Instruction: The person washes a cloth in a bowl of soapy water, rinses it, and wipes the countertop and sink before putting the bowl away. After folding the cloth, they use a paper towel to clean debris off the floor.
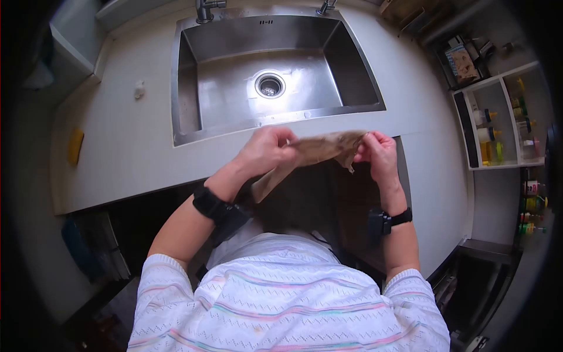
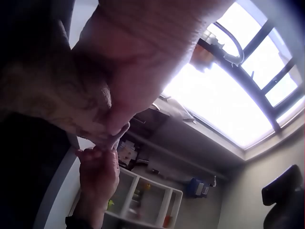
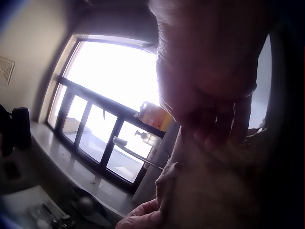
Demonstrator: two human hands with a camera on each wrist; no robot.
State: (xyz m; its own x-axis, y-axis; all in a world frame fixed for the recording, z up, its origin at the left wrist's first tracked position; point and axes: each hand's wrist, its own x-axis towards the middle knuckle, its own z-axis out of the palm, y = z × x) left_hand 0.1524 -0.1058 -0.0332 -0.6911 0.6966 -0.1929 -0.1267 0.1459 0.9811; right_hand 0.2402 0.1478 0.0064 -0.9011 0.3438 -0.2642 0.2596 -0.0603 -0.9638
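A brown patterned cloth (image 1: 325, 146) is stretched between my two hands, just in front of the counter's front edge below the sink. My left hand (image 1: 267, 151) pinches it at one side, and a loose end hangs down below that hand. With thumb and fingers my right hand (image 1: 378, 154) grips the other end, where a crumpled corner droops. In the left wrist view the cloth (image 2: 52, 100) spreads beside the left hand, with the right hand (image 2: 97, 176) beyond it. The right wrist view has the cloth (image 3: 205, 181) hanging under the right hand's curled fingers.
Beyond the hands lies a steel sink (image 1: 281, 114) with a round drain and a faucet (image 1: 205, 12). A yellow sponge-like object (image 1: 75, 145) and a small white object (image 1: 139, 90) sit on the left counter. White shelves (image 1: 495, 167) with bottles stand at right.
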